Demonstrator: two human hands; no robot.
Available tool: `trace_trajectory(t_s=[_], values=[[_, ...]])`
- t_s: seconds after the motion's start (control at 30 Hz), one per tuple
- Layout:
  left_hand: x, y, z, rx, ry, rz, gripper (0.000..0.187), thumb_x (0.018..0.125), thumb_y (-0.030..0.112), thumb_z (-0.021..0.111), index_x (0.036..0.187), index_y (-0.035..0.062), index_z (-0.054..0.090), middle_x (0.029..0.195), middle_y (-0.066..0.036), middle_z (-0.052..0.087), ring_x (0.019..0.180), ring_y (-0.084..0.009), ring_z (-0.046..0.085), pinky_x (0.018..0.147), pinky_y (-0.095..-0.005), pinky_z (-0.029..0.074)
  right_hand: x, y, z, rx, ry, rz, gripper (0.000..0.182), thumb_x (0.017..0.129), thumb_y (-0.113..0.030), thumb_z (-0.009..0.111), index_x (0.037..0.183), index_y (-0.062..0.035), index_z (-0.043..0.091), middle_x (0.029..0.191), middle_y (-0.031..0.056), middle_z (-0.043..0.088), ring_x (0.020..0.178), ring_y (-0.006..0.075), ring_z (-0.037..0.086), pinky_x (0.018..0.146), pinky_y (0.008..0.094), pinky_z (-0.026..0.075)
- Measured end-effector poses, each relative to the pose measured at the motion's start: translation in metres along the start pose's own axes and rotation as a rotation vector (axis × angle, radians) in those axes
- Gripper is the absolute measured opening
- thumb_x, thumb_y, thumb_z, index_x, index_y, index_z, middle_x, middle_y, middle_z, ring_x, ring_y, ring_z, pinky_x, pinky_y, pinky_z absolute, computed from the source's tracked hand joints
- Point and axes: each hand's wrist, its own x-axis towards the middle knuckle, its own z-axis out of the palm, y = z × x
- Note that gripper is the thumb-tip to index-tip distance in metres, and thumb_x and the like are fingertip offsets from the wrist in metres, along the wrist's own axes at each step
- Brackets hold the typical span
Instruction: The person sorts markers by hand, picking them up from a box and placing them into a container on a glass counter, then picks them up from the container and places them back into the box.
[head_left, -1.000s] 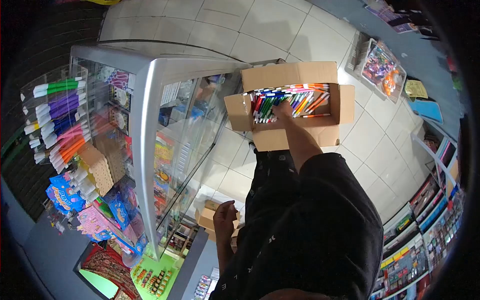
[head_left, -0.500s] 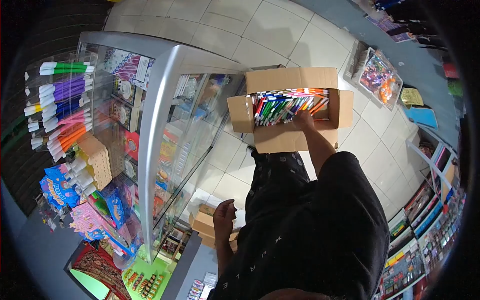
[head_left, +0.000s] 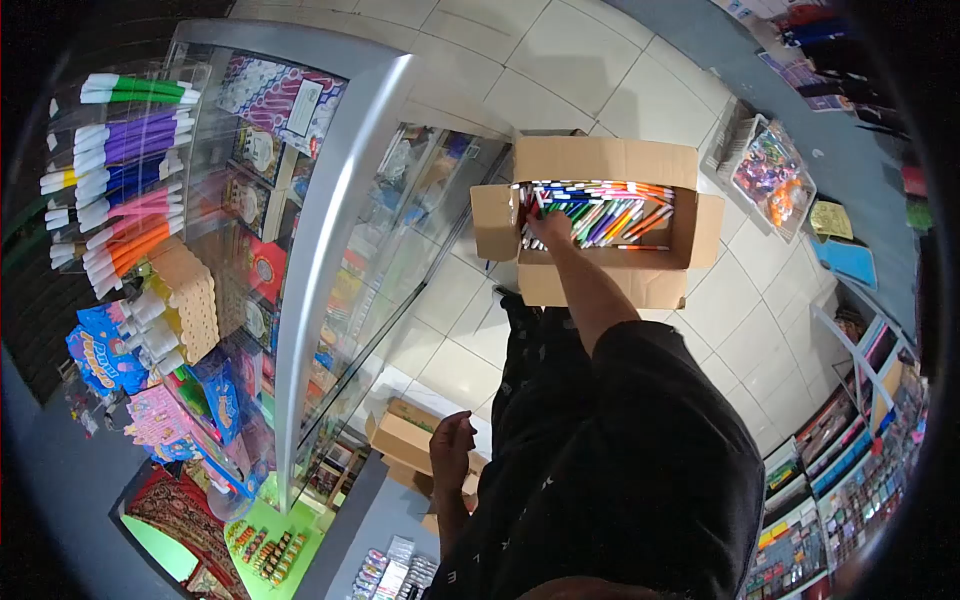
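A cardboard box [head_left: 605,287] stands on the floor with its flaps folded out. Inside lie many felt-tip pens [head_left: 612,218] in green, blue, red, purple and orange, most with white ends. My right hand [head_left: 549,229] reaches into the left end of the box, its fingers bent down onto the pens there; the fingertips are partly hidden. Off to the side of my body, my left hand [head_left: 453,445] hangs in the air with loosely bent, parted fingers and nothing in it. Below it is a smaller cardboard box [head_left: 405,432].
A glass display case [head_left: 345,240] with a metal frame stands at left. Bundled markers [head_left: 135,135] and snack bags [head_left: 105,350] sit on its top. A plastic basket of small packets [head_left: 770,175] is near the wall. Shelves of goods [head_left: 840,480] line the right.
My right hand has moved from the right part of the box to its left end, over the pens. My left hand stays beside my body. The view has shifted slightly.
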Motion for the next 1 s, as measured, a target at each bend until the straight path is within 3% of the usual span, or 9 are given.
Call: trace_trajectory(t_s=[0.1, 0.13, 0.23, 0.27, 0.53, 0.67, 0.77, 0.87, 1.0], values=[[-0.004, 0.001, 0.002, 0.016, 0.019, -0.065, 0.021, 0.094, 0.014, 0.057, 0.11, 0.0016, 0.062, 0.078, -0.002, 0.059, 0.067, -0.0069, 0.05, 0.061, -0.0216, 0.043, 0.009, -0.006, 0.02, 0.027, 0.048, 0.158, 0.059, 0.073, -0.054, 0.066, 0.083, 0.0032, 0.068, 0.087, 0.0238, 0.067, 0.089, 0.0361, 0.066, 0.082, 0.0411, 0.052], [-0.006, 0.0, 0.003, 0.012, 0.027, -0.05, 0.021, 0.094, 0.014, 0.057, 0.11, 0.0012, 0.062, 0.078, -0.003, 0.059, 0.066, -0.007, 0.05, 0.06, -0.0218, 0.043, 0.0, -0.017, 0.0, 0.153, -0.019, 0.237, 0.054, 0.071, -0.05, 0.067, 0.084, 0.0025, 0.069, 0.092, 0.0245, 0.067, 0.092, 0.0354, 0.066, 0.084, 0.0396, 0.052], [-0.006, -0.009, 0.001, -0.027, 0.035, -0.035, 0.021, 0.094, 0.015, 0.056, 0.11, 0.0013, 0.062, 0.078, -0.003, 0.06, 0.066, -0.0071, 0.051, 0.06, -0.022, 0.043, 0.007, -0.018, -0.005, -0.012, -0.104, 0.175, 0.045, 0.07, -0.04, 0.068, 0.086, 0.0024, 0.069, 0.095, 0.0242, 0.067, 0.094, 0.0352, 0.066, 0.084, 0.039, 0.052], [-0.007, -0.009, 0.001, -0.031, 0.038, -0.03, 0.021, 0.094, 0.015, 0.056, 0.11, 0.0013, 0.062, 0.078, -0.003, 0.06, 0.066, -0.0072, 0.051, 0.059, -0.022, 0.043, 0.005, -0.017, -0.008, 0.083, -0.104, 0.238, 0.042, 0.069, -0.034, 0.067, 0.089, 0.0036, 0.068, 0.095, 0.0238, 0.067, 0.095, 0.0351, 0.066, 0.084, 0.0393, 0.052], [-0.01, -0.012, 0.004, -0.077, 0.037, -0.044, 0.021, 0.094, 0.016, 0.057, 0.109, 0.0021, 0.063, 0.078, -0.002, 0.06, 0.066, -0.0066, 0.051, 0.059, -0.0212, 0.043, 0.0, 0.009, -0.016, -0.026, -0.081, 0.175, 0.048, 0.073, -0.039, 0.067, 0.088, 0.0068, 0.067, 0.093, 0.024, 0.067, 0.095, 0.0359, 0.065, 0.086, 0.0389, 0.051], [-0.008, -0.022, 0.003, -0.044, 0.033, -0.034, 0.022, 0.094, 0.018, 0.058, 0.11, 0.0032, 0.063, 0.078, -0.002, 0.06, 0.066, -0.006, 0.051, 0.059, -0.0205, 0.043, -0.01, -0.002, -0.026, 0.007, -0.101, 0.194, 0.063, 0.072, -0.047, 0.071, 0.101, 0.0082, 0.062, 0.103, 0.0251, 0.065, 0.1, 0.0355, 0.064, 0.086, 0.0392, 0.051], [-0.008, -0.018, 0.002, -0.033, 0.038, -0.059, 0.022, 0.094, 0.018, 0.058, 0.11, 0.0032, 0.063, 0.078, -0.002, 0.06, 0.067, -0.0059, 0.051, 0.059, -0.0204, 0.043, -0.017, -0.014, -0.033, 0.063, -0.099, 0.287, 0.056, 0.075, -0.039, 0.069, 0.107, 0.0068, 0.061, 0.108, 0.025, 0.064, 0.103, 0.0355, 0.063, 0.087, 0.0395, 0.052], [-0.008, -0.022, -0.002, -0.005, 0.023, -0.003, 0.022, 0.094, 0.017, 0.058, 0.11, 0.0032, 0.063, 0.077, -0.002, 0.059, 0.066, -0.006, 0.051, 0.059, -0.0202, 0.043, -0.013, -0.01, -0.028, 0.162, -0.116, 0.349, 0.044, 0.077, -0.03, 0.064, 0.102, 0.0064, 0.063, 0.106, 0.0253, 0.065, 0.103, 0.0348, 0.063, 0.087, 0.0403, 0.051], [-0.007, -0.025, -0.005, -0.014, 0.031, -0.015, 0.022, 0.094, 0.017, 0.058, 0.109, 0.003, 0.063, 0.077, -0.001, 0.059, 0.065, -0.0058, 0.05, 0.059, -0.0204, 0.042, -0.016, -0.001, -0.03, 0.216, -0.12, 0.268, 0.037, 0.079, -0.028, 0.059, 0.09, 0.0065, 0.067, 0.096, 0.0274, 0.066, 0.097, 0.0384, 0.065, 0.084, 0.0427, 0.051]])
